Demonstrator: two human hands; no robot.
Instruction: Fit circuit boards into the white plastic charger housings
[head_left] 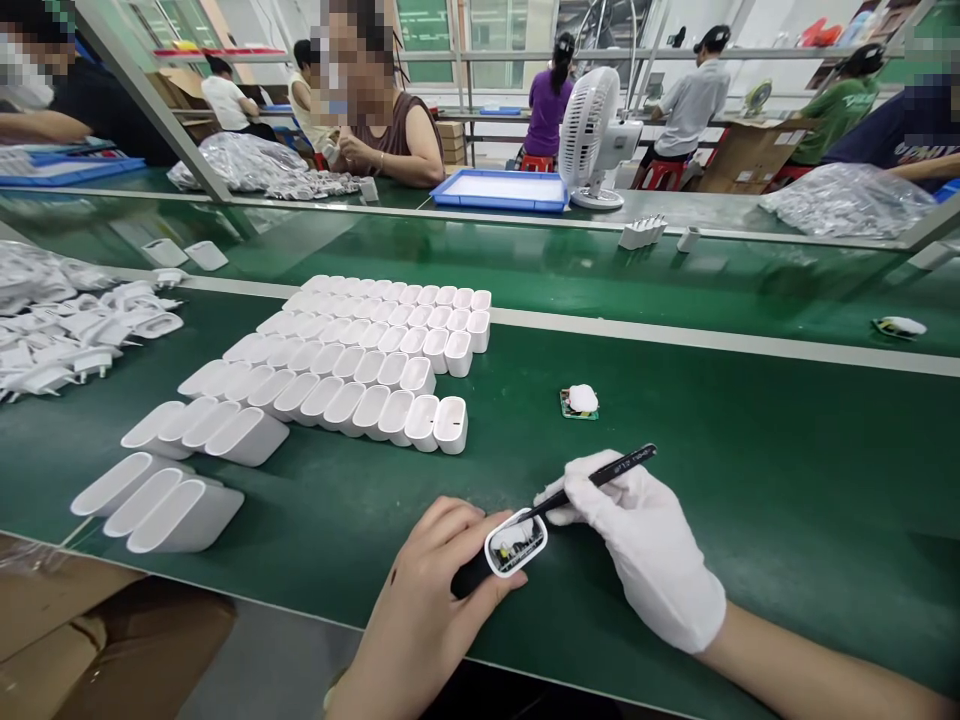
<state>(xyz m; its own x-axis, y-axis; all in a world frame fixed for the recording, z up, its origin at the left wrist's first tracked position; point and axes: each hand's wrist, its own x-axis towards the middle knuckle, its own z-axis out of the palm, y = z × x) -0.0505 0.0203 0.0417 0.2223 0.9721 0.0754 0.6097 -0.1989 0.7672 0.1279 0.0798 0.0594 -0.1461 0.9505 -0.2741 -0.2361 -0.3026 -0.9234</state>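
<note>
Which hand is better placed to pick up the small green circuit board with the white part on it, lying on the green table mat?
Probably the right. The white-gloved right hand is closer to the small green circuit board, though it holds a black pen. The bare left hand grips the white oval charger shell.

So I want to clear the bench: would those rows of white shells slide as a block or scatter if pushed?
The white shells look hollow and thin-walled, so probably light. They stand loose in rows on the smooth green mat, so a push would likely scatter or tip some. Their rounded sides may let them slip past each other.
</note>
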